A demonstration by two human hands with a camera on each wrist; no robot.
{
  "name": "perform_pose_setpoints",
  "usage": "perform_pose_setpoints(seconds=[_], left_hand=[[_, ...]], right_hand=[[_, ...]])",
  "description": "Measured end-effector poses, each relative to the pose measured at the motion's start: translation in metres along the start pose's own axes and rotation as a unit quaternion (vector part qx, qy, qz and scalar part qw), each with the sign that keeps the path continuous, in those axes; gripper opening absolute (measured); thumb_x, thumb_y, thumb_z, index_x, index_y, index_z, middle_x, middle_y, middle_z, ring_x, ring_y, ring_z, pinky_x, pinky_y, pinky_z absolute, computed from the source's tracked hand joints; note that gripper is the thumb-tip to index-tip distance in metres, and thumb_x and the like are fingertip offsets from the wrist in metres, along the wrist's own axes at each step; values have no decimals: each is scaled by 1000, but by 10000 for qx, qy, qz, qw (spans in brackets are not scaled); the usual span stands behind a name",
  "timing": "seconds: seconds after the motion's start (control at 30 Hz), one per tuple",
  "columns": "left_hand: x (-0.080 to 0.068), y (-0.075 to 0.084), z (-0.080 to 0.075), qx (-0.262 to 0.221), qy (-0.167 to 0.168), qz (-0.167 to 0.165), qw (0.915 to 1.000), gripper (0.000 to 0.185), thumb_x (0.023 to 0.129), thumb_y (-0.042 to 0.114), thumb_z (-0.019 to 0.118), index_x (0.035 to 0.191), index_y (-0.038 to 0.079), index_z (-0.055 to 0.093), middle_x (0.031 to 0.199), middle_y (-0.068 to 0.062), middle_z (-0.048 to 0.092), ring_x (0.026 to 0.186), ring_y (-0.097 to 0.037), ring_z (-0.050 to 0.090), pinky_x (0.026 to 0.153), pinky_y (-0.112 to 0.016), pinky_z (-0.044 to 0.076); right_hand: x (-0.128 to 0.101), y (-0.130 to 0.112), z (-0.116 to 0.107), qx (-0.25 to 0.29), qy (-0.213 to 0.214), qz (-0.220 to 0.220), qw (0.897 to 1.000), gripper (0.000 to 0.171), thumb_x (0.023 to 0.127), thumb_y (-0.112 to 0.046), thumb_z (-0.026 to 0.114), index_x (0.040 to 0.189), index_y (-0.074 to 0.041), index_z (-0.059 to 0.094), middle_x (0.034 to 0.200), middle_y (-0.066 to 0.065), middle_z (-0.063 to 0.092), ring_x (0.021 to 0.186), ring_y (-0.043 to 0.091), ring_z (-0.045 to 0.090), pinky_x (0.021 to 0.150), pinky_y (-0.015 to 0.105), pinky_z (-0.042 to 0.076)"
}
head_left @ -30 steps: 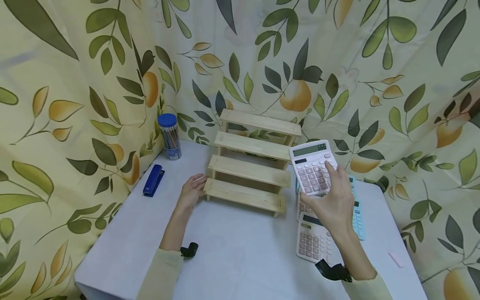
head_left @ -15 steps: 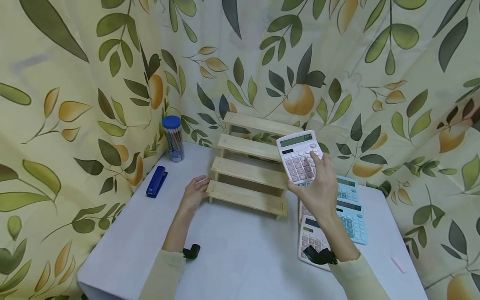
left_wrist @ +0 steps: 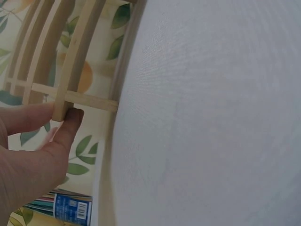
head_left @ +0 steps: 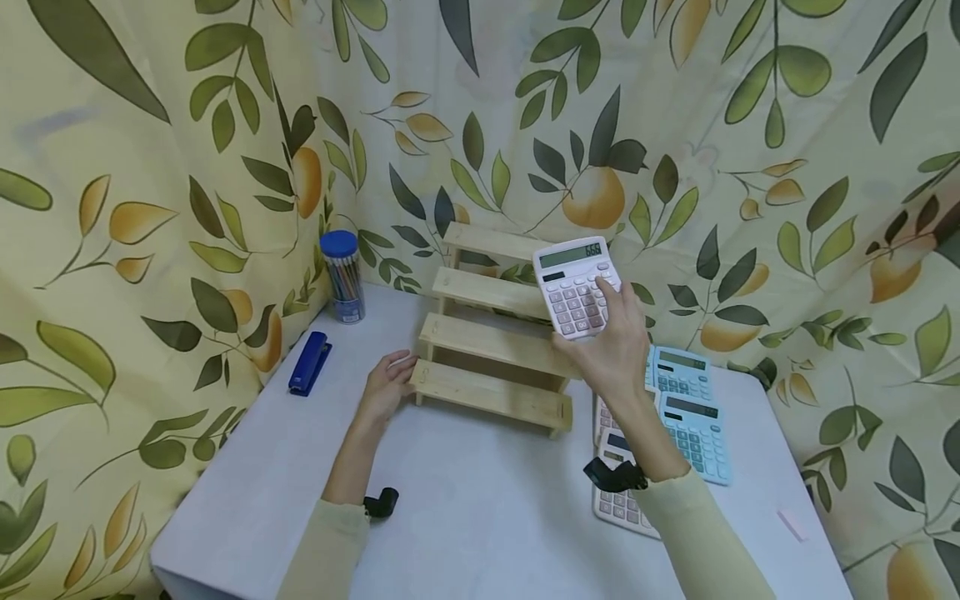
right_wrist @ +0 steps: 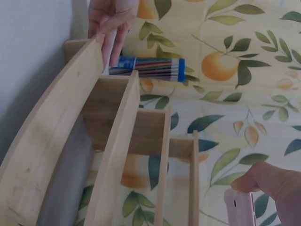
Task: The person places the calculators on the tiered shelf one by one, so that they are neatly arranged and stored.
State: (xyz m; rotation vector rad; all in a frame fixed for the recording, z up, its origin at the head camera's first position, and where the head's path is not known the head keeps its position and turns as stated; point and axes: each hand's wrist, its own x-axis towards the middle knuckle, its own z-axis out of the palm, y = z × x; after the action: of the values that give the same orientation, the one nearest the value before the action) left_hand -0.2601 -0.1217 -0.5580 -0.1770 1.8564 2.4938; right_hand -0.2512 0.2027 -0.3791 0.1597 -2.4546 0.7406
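Note:
A pale wooden stepped rack (head_left: 491,392) with several tiers stands at the back of the table. My left hand (head_left: 386,387) pinches the left end of its lowest tier; in the left wrist view the thumb lies on one side of the board (left_wrist: 75,66) and a finger on the other. My right hand (head_left: 611,346) grips a pink calculator (head_left: 576,287) by its right and lower edges, its display facing me. The calculator is held up in front of the rack's upper right part. In the right wrist view only its pink edge (right_wrist: 240,207) shows beneath the thumb.
Blue calculators (head_left: 693,437) and pink calculators (head_left: 622,504) lie right of the rack, partly hidden by my right forearm. A blue stapler (head_left: 310,363) and a blue-lidded jar of pencils (head_left: 343,279) stand on the left. A small pink piece (head_left: 792,525) lies near the right edge.
My right hand has carried the pink calculator left and upward, from beside the rack to in front of its upper tiers. More of the blue calculators shows. The left hand stays at the rack.

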Motion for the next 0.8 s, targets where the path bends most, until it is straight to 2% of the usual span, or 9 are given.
perform_pose_setpoints(seconds=[0.3,0.43,0.53,0.63,0.8], left_hand=[[1,1,0,-38,59,-42,10000,74,83,-32,48,152,-9,36,152,-32,47,144,-42,47,107,-33,53],[-1,0,0,47,26,-93,9999,74,84,-31,49,153,-7,36,152,-30,48,143,-41,48,110,-36,52],[-2,-1,1,70,13,-109,9999,74,85,-30,49,153,-7,36,152,-30,48,142,-40,48,111,-37,50],[-2,-1,1,102,33,-110,9999,74,84,-30,50,153,-7,36,152,-30,49,142,-40,48,110,-35,51],[-1,0,0,158,75,-71,9998,74,84,-30,50,154,-7,36,152,-30,49,142,-39,49,108,-32,53]], right_hand=[[19,-12,16,179,26,-18,9998,101,66,-31,94,153,-6,48,160,30,37,141,47,44,118,65,38],[22,-16,23,326,1,59,9995,103,64,-29,97,152,-6,50,160,32,36,144,48,41,120,66,35],[26,-19,28,374,-16,76,9993,102,64,-29,97,151,-6,50,159,32,37,139,48,46,114,64,43],[31,-23,35,373,4,3,9993,101,64,-30,96,150,-5,52,154,29,43,126,43,53,103,61,51],[44,-32,45,395,96,-233,9989,96,63,-29,95,146,-2,55,132,24,56,109,36,55,90,54,52]])
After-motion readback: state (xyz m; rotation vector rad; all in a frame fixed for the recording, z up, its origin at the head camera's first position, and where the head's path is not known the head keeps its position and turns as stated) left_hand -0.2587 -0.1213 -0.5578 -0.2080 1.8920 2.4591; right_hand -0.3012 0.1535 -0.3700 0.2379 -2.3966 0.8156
